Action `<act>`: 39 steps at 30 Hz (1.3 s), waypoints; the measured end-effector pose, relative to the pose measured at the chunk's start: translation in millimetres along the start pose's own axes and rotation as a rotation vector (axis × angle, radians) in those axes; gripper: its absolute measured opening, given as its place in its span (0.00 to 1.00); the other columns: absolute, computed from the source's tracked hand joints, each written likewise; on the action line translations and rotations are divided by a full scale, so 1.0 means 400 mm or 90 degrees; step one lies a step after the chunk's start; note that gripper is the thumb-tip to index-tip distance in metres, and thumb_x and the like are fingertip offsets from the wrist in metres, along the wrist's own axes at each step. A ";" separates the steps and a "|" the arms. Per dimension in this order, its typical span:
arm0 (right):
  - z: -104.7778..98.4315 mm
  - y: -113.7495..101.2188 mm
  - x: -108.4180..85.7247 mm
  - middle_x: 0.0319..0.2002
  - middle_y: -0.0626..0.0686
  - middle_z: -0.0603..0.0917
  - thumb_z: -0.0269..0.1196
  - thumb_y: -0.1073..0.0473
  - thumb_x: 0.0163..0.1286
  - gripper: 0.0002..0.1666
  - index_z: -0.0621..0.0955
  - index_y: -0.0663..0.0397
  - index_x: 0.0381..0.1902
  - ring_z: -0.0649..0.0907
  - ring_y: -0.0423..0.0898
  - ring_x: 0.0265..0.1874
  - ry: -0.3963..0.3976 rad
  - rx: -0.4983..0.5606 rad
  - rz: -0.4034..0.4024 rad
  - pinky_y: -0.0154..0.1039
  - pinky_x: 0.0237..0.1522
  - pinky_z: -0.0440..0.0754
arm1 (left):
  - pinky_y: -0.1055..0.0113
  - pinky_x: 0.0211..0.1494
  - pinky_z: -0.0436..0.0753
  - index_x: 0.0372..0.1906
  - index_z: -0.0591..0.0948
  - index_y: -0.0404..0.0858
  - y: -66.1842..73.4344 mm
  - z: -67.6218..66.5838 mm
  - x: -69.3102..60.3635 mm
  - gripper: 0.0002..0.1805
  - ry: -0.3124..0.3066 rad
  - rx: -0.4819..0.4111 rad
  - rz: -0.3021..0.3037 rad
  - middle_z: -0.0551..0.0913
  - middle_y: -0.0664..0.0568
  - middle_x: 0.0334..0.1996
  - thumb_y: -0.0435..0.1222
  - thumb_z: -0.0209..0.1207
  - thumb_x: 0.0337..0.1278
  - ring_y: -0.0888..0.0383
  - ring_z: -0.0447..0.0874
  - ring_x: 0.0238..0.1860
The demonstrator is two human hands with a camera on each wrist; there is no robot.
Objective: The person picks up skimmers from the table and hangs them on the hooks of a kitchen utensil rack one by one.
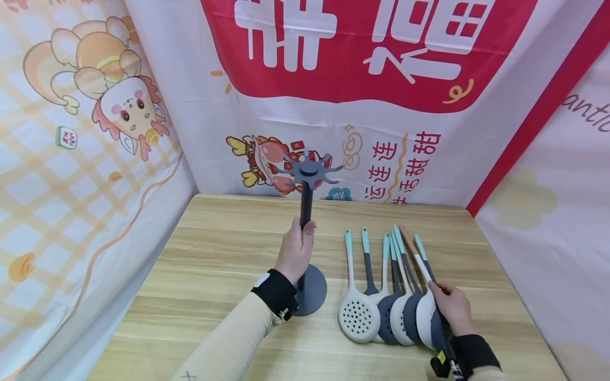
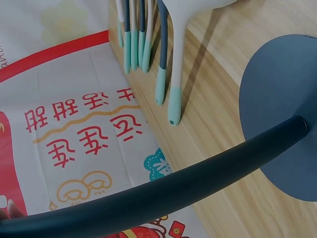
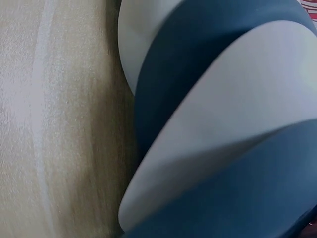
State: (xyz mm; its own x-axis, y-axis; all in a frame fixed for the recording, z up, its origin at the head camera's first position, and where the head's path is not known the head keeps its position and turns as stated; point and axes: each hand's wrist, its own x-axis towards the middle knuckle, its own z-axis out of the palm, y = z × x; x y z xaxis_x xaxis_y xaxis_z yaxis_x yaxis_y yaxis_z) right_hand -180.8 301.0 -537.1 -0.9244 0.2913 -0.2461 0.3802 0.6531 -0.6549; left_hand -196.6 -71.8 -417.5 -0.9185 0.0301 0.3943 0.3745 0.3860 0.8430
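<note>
A dark grey utensil stand with a round base (image 1: pixel 313 290) and a hooked top (image 1: pixel 308 170) is upright on the table; my left hand (image 1: pixel 296 250) grips its pole (image 2: pixel 148 198) below the hooks. To its right lies an overlapping row of white and dark utensils, mostly with mint handle ends; a white skimmer (image 1: pixel 359 316) is leftmost. My right hand (image 1: pixel 455 308) is at the row's right end, its fingertips touching the last utensils; whether they pinch one is hidden. In the right wrist view the white head (image 3: pixel 223 109) and dark head (image 3: pixel 247 188) overlap closely.
The wooden table (image 1: pixel 214 254) meets a white and red printed cloth (image 1: pixel 295 114) at its back edge. Printed cloths also hang at the left (image 1: pixel 95 174) and right (image 1: pixel 548 238).
</note>
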 end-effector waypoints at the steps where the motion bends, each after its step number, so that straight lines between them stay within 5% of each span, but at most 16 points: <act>1: 0.001 0.000 0.000 0.56 0.76 0.76 0.49 0.40 0.76 0.40 0.72 0.76 0.62 0.76 0.69 0.53 0.006 0.000 -0.004 0.59 0.54 0.74 | 0.69 0.29 0.71 0.45 0.72 0.33 -0.002 0.001 0.000 0.16 0.002 0.002 0.002 0.73 0.48 0.25 0.42 0.39 0.80 0.59 0.70 0.25; 16: 0.003 0.003 -0.001 0.50 0.73 0.80 0.58 0.45 0.73 0.35 0.74 0.74 0.60 0.79 0.62 0.44 0.047 0.011 -0.010 0.37 0.34 0.73 | 0.69 0.29 0.71 0.44 0.70 0.33 -0.009 0.003 0.004 0.17 0.011 0.014 0.020 0.72 0.47 0.25 0.43 0.39 0.80 0.58 0.70 0.25; 39: 0.001 -0.020 -0.021 0.39 0.66 0.82 0.66 0.56 0.66 0.26 0.79 0.72 0.53 0.79 0.53 0.32 0.123 0.033 -0.023 0.35 0.27 0.72 | 0.69 0.29 0.70 0.44 0.70 0.32 -0.010 0.008 0.002 0.16 0.023 0.005 0.016 0.73 0.47 0.25 0.42 0.39 0.80 0.59 0.69 0.24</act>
State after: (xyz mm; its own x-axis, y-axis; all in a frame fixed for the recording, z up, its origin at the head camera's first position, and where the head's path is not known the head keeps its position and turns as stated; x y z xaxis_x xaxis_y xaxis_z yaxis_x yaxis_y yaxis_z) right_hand -176.2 292.9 -530.1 -0.9124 0.4007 -0.0840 0.3407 0.6294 -0.6984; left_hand -199.3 -70.5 -421.7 -0.9035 0.0072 0.4284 0.3966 0.3924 0.8299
